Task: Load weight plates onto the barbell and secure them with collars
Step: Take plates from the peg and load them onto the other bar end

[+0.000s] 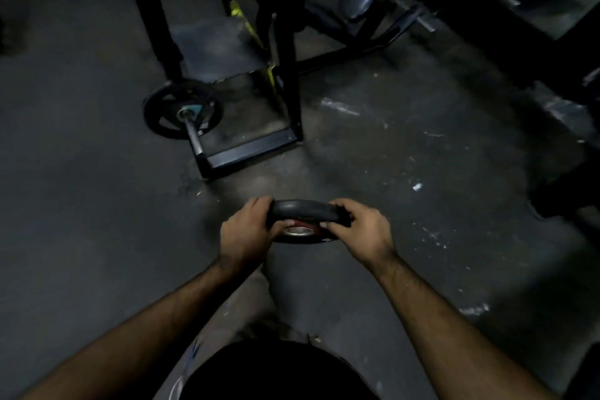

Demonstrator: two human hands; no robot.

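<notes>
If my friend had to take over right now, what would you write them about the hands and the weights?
Left hand: grips the left rim of the small weight plate.
Right hand: grips its right rim. The plate is off the floor, tilted, its metal-ringed hole facing the camera.
Things: another black plate sits on a steel bar end low at the rack, ahead and left. No collar is visible on it, though the picture is dim and blurred.
Done: one plate on that bar end.
Left: carry this plate over, slide it on, fit the collars.
</notes>
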